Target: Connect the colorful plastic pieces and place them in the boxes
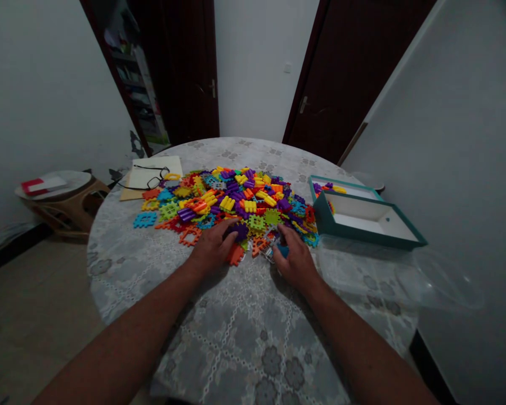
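Note:
A wide heap of colourful plastic interlocking building pieces (pixel 244 194) lies on the round table, with notched squares, gear-like shapes and ribbed blocks mixed together. At its near edge my left hand (pixel 213 247) has thumb and forefinger around a dark purple notched piece (pixel 239 230). An orange notched piece (pixel 236 255) lies just below those fingers. My right hand (pixel 295 256) is curled at the heap's near right side, a blue piece (pixel 283 251) between thumb and fingers. Between the hands lie an orange triangular piece (pixel 259 245) and some clear or whitish pieces, too dim to make out.
Right of the heap stand a teal box (pixel 368 225) and a teal-rimmed tray (pixel 349 188) holding some pieces. Clear plastic packaging (pixel 362 270) lies nearer me. Eyeglasses (pixel 153 181) rest on papers (pixel 168 166) at far left. A patterned cloth (pixel 244 332) covers the table.

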The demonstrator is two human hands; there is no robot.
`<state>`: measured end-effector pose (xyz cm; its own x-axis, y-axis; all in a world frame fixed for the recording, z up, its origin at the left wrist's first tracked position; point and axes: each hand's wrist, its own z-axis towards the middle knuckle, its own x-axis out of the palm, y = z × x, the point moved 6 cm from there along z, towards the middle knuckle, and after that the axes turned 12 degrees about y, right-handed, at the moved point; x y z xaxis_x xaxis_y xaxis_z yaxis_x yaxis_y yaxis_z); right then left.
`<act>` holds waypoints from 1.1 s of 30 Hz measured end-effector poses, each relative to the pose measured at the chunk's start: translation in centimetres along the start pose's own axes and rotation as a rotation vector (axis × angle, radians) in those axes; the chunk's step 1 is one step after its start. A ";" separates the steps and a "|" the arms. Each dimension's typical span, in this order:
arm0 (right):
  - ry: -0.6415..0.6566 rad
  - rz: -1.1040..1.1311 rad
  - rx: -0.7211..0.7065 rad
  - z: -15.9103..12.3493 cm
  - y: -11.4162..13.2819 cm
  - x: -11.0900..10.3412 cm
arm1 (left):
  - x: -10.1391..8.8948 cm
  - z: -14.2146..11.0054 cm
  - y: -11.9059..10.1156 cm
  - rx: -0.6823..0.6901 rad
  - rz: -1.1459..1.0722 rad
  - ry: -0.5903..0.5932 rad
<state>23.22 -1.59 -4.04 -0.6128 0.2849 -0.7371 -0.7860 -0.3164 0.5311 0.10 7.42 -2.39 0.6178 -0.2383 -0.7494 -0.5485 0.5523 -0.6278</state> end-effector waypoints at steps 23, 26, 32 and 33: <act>0.294 0.022 -0.376 -0.7 4.2 0.6 | 1.0 -0.7 -3.0 0.103 -0.262 0.235; 0.293 0.046 -0.366 -0.6 4.5 0.0 | 1.4 -0.7 -2.9 0.077 -0.329 0.299; 0.118 -0.113 -0.023 0.4 0.9 -2.5 | 0.8 -0.9 -2.4 0.085 -0.246 0.353; 0.133 -0.169 0.021 0.4 0.2 -2.6 | 1.0 -1.0 -2.5 0.112 -0.211 0.374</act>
<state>24.64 -2.03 -1.86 -0.4574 0.2098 -0.8642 -0.8789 -0.2547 0.4033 1.53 5.03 -1.72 0.4521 -0.6165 -0.6446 -0.3547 0.5388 -0.7641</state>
